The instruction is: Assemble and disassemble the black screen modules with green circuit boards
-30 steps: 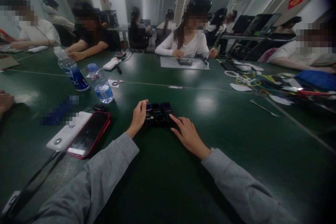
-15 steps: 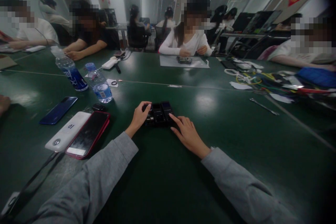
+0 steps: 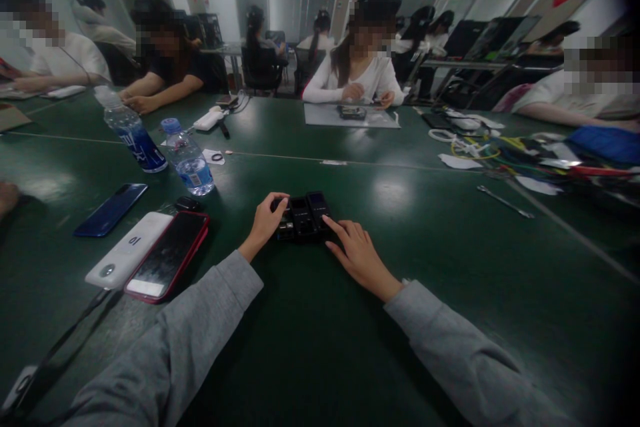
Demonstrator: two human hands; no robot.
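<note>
A small black device with several slots (image 3: pixel 306 213) lies on the dark green table (image 3: pixel 410 280) in front of me. My left hand (image 3: pixel 266 221) curls over its left end, fingers bent down onto the leftmost slot, and whatever sits under them is hidden. My right hand (image 3: pixel 356 255) rests flat beside its right end, forefinger stretched out and touching the device's right edge. Both arms wear grey sleeves.
A red-cased phone (image 3: pixel 169 256), a white power bank (image 3: pixel 127 250) and a blue phone (image 3: pixel 111 209) lie at my left. Two water bottles (image 3: pixel 187 157) stand behind them. Cables and papers (image 3: pixel 505 153) and a metal tool (image 3: pixel 504 201) lie at the right. Other people sit around the table.
My left hand has closed down onto the device's left end, covering the small piece it held above the slot. My right hand has barely moved.
</note>
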